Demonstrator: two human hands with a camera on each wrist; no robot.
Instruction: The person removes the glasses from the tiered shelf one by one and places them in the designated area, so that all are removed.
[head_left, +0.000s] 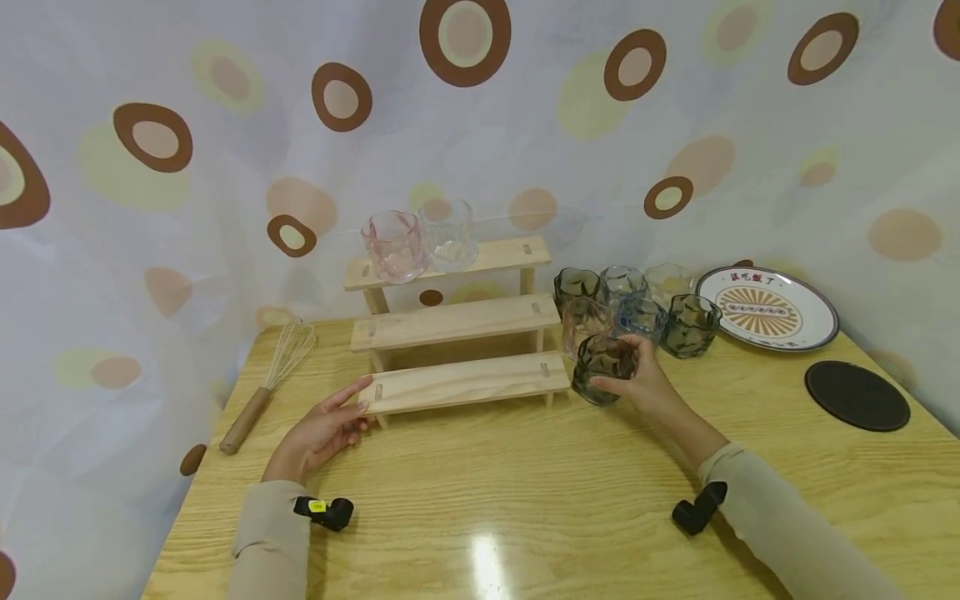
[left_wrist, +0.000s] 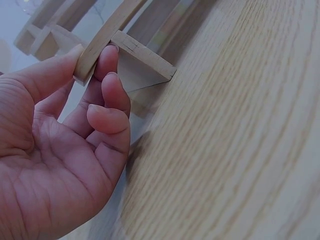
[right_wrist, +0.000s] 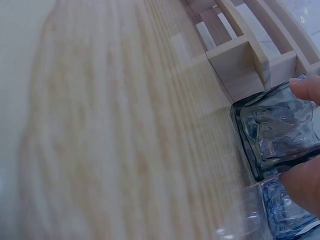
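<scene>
A three-tier wooden shelf (head_left: 465, 384) stands at the middle of the table. My left hand (head_left: 327, 428) pinches the left end of its lowest board, thumb on top and fingertips beneath, as the left wrist view shows. My right hand (head_left: 643, 379) grips a dark grey-green glass tumbler (head_left: 602, 371) by its sides, just right of the lowest board. In the right wrist view the tumbler (right_wrist: 275, 127) shows between thumb and finger, close to the shelf's end. On the top tier stand a pink glass (head_left: 395, 247) and a clear glass (head_left: 448, 237).
Behind my right hand cluster several glasses, among them a blue one (head_left: 641, 320), a pinkish one (head_left: 585, 326) and a dark one (head_left: 692, 327). A patterned plate (head_left: 810, 319) and a black round mat (head_left: 857, 396) lie at the right. A whisk (head_left: 258, 408) lies at the left.
</scene>
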